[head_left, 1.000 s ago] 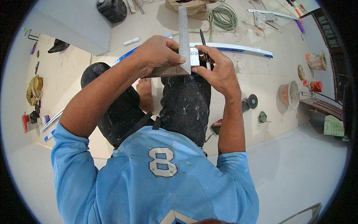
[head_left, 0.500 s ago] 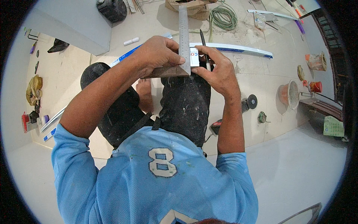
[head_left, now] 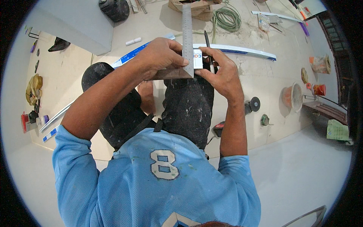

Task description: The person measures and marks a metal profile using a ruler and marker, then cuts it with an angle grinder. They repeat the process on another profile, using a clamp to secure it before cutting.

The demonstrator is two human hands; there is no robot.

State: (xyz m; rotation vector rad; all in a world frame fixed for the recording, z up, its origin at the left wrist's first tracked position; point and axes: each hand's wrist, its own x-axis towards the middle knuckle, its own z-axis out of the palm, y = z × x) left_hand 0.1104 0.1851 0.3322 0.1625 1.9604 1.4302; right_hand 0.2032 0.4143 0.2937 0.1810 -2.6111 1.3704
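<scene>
My left hand (head_left: 160,56) is closed on a metal try square (head_left: 187,32), its thumb pressing on the ruled blade near the corner. The blade points away from me and the thick stock lies across under my palm, above my right knee. Against the blade's right edge sits a short white piece (head_left: 197,63) with coloured print; how far it runs beneath the square is hidden. My right hand (head_left: 226,77) pinches this piece at its right side. A dark pencil-like marking tool (head_left: 207,39) with a pale lower part also stands between those fingers, tip pointing away.
White-and-blue long strips (head_left: 242,50) lie on the tiled floor beyond my knees. A white marker (head_left: 133,41) and a coil of green hose (head_left: 227,19) are farther off. On the right are an angle grinder (head_left: 252,105) and a tipped bucket (head_left: 293,97).
The try square, white piece and marking tool have shifted very slightly to the right. A little more of the white piece's print shows beside the blade. Both grips stay the same.
</scene>
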